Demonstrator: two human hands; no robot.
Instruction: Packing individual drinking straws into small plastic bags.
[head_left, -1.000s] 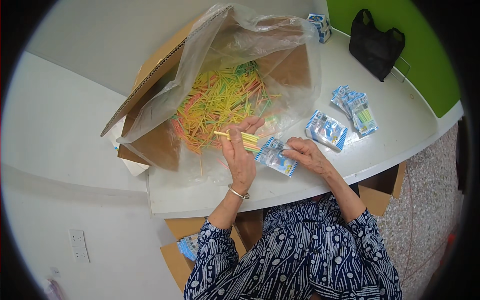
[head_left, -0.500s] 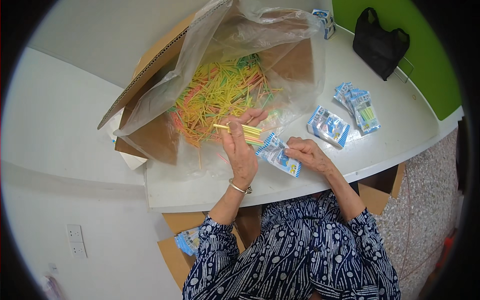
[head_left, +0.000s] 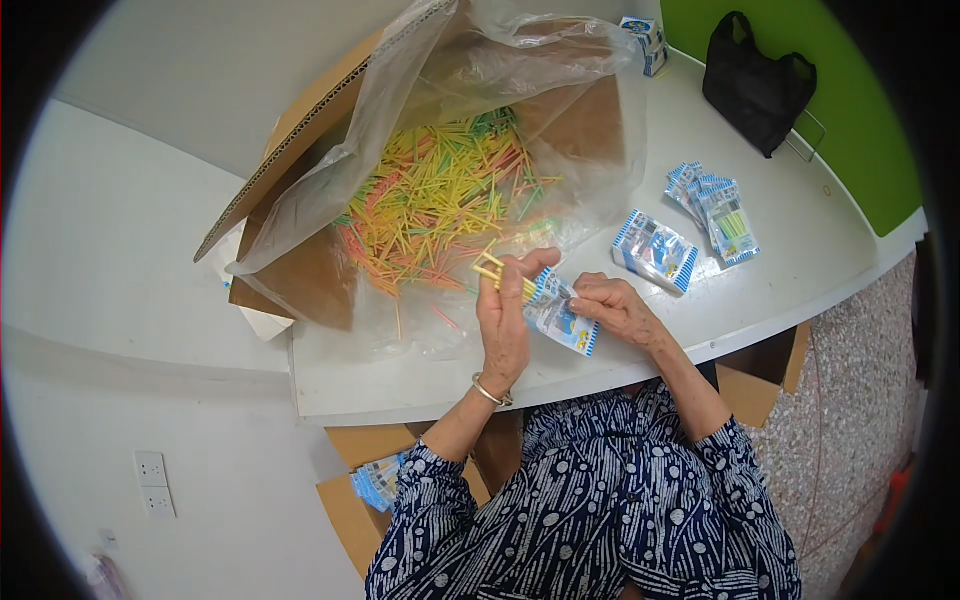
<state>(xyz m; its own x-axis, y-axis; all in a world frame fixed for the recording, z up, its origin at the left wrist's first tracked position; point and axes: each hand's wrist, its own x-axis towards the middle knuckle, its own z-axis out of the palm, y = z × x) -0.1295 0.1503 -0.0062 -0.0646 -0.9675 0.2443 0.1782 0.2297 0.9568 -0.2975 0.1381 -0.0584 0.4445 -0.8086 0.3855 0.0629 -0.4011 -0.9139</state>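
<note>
Packet and sticks, between the hands above the table; the packet, apparently thin film, should prove light, soft and slippery, best pinched at an edge; the sticks, probably light, stiff and brittle, are best held gently as a bundle, mid-length; left hand grasping the sticks, their right ends at or inside the packet's left end, which cannot be told; right hand pinching the packet's right side; beyond, a carton of loose sticks; rightward, other packets.
</note>
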